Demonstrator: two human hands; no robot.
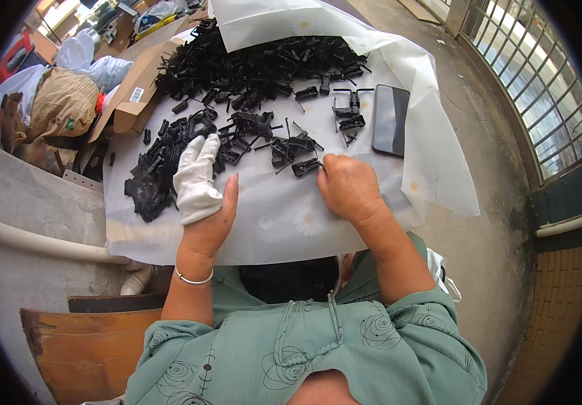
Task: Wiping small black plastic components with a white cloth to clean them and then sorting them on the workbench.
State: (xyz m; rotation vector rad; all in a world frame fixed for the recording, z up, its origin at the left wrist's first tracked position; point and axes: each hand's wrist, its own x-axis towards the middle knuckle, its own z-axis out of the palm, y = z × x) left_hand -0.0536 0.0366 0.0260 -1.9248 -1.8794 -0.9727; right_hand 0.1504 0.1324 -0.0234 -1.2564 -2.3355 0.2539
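The two hands are apart. The right hand (352, 189) pinches one end of a small black clip (304, 168) near the middle of the table (271, 239). The left hand (204, 196), in a white glove (193, 177), has its thumb away from its fingers, by a black heap (150, 172) near the left edge.

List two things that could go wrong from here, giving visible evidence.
1. The phone lies close to loose black parts, so it might get scratched or knocked.
2. The right hand is bare, unlike the partly gloved left hand, so the small black part it holds could scratch it.
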